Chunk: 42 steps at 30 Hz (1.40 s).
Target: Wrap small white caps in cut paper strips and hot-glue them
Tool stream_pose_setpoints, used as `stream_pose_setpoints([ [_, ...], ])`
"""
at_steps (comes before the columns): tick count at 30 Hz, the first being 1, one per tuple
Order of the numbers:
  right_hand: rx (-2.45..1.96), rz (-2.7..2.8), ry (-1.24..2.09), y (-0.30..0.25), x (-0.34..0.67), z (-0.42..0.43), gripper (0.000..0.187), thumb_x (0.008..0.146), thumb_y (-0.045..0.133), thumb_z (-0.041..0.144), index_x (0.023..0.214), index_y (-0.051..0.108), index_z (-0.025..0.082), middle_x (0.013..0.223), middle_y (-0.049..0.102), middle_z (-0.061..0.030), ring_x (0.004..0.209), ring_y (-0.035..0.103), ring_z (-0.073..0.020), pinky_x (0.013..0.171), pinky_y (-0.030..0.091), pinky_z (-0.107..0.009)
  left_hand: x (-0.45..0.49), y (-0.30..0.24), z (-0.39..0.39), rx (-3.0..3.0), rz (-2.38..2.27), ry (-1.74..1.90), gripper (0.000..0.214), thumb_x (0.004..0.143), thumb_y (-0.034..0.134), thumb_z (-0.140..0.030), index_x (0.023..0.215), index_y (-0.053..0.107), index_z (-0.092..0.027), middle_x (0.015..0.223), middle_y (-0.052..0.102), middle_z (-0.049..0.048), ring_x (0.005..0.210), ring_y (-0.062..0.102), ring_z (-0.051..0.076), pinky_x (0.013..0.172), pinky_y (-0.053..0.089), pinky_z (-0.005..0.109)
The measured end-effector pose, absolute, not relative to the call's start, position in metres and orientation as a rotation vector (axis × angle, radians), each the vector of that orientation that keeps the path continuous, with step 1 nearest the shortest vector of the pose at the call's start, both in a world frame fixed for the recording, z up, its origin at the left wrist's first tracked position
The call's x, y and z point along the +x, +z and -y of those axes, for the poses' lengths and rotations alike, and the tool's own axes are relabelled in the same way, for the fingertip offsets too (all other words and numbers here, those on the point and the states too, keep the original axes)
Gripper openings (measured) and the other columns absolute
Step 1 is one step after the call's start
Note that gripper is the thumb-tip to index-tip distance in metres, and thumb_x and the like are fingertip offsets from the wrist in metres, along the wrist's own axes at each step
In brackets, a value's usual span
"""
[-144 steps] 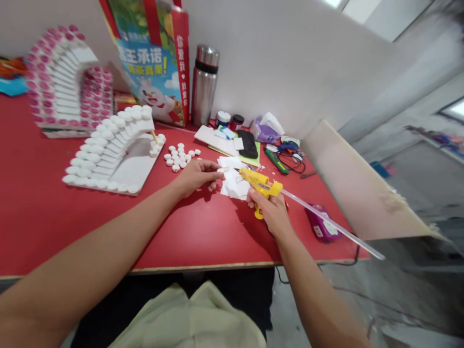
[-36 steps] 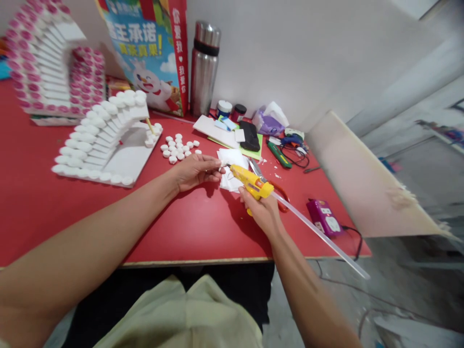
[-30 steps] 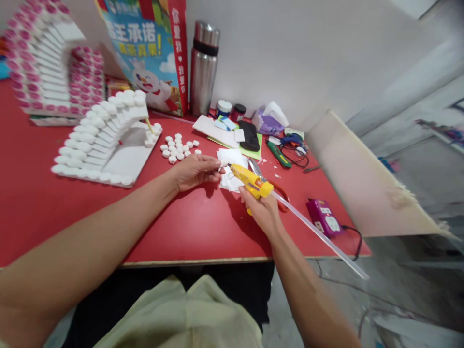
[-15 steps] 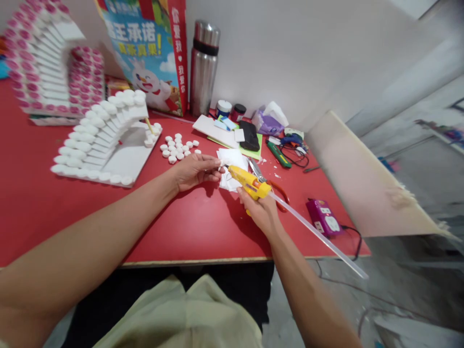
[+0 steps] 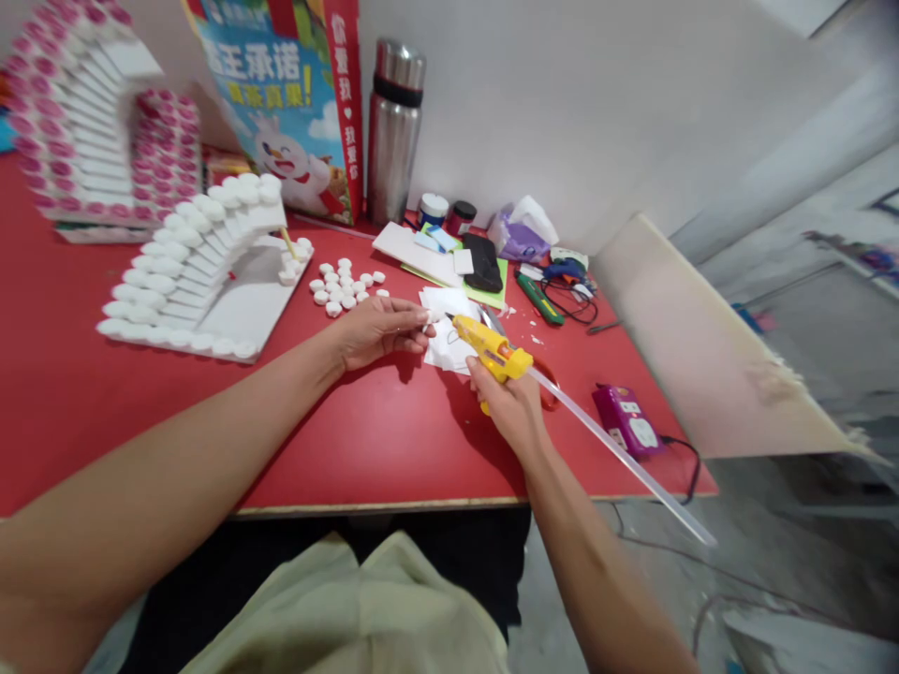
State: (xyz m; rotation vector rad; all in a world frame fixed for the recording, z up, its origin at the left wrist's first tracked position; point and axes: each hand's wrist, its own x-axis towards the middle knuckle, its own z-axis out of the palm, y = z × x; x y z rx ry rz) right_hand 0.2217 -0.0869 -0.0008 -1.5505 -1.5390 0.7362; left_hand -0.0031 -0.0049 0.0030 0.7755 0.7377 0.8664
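My left hand (image 5: 383,334) pinches a small white piece (image 5: 431,318) between its fingertips, above the edge of some white paper (image 5: 449,350). Wrapped round the handle of a yellow hot glue gun (image 5: 484,343) is my right hand (image 5: 511,398). A long clear glue stick (image 5: 625,456) sticks out of the gun's back end. The dark nozzle points at the white piece, a small gap away. To the left lie several round white pieces (image 5: 335,289). Beyond them stands a white stair-shaped model (image 5: 245,300) edged with similar rounds.
A pink-and-white model (image 5: 52,122), a printed bag (image 5: 295,112) and a steel flask (image 5: 397,131) stand at the back. Pliers (image 5: 548,382) lie partly behind the glue gun. A purple power socket (image 5: 628,421) sits near the right edge, with a green-handled tool (image 5: 539,297) further back.
My right hand has drawn the glue gun slightly to the right, so its nozzle has come away from the white piece. My left hand stays nearly still.
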Motion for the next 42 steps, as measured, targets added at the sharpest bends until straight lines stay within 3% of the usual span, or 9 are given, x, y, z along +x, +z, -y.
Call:
stream_pose_setpoints([
  [8, -1.509, 1.468, 0.890, 0.0062, 0.2221, 0.0887, 0.050, 0.086, 0.070, 0.065, 0.066, 0.063, 0.020, 0.060, 0.062, -0.0021, 0.054, 0.053, -0.0142, 0.051, 0.041, -0.027, -0.0032, -0.0004, 0.0038, 0.845, -0.753, 0.883, 0.011, 0.084, 0.084, -0.013, 0.085, 0.078, -0.005, 0.072, 0.076, 0.0109, 0.057, 0.069, 0.012, 0.057, 0.062, 0.020],
  [16, -1.603, 1.474, 0.887, 0.0053, 0.2207, 0.0873, 0.046, 0.083, 0.071, 0.064, 0.072, 0.067, 0.019, 0.065, 0.066, -0.0034, 0.054, 0.055, -0.0159, 0.051, 0.043, -0.029, -0.0024, -0.0009, 0.0057, 0.917, -0.744, 0.880, 0.020, 0.079, 0.090, -0.020, 0.083, 0.077, -0.005, 0.071, 0.075, 0.0098, 0.056, 0.068, 0.013, 0.060, 0.063, 0.024],
  [27, -1.604, 1.466, 0.871, 0.0052, 0.2206, 0.0875, 0.045, 0.084, 0.071, 0.062, 0.069, 0.067, 0.020, 0.065, 0.068, -0.0036, 0.056, 0.058, -0.0171, 0.050, 0.042, -0.028, -0.0024, 0.0002, 0.0067, 0.907, -0.734, 0.882, 0.022, 0.077, 0.091, -0.019, 0.085, 0.077, -0.005, 0.073, 0.076, 0.0099, 0.056, 0.068, 0.012, 0.058, 0.063, 0.023],
  [42, -1.521, 1.433, 0.948, 0.0066, 0.2210, 0.0889, 0.049, 0.084, 0.072, 0.065, 0.067, 0.064, 0.020, 0.058, 0.060, -0.0006, 0.051, 0.051, -0.0136, 0.050, 0.040, -0.028, -0.0039, -0.0031, 0.0031, 0.878, -0.727, 0.890, 0.012, 0.083, 0.084, -0.014, 0.087, 0.078, -0.005, 0.075, 0.077, 0.0119, 0.058, 0.071, 0.014, 0.058, 0.063, 0.022],
])
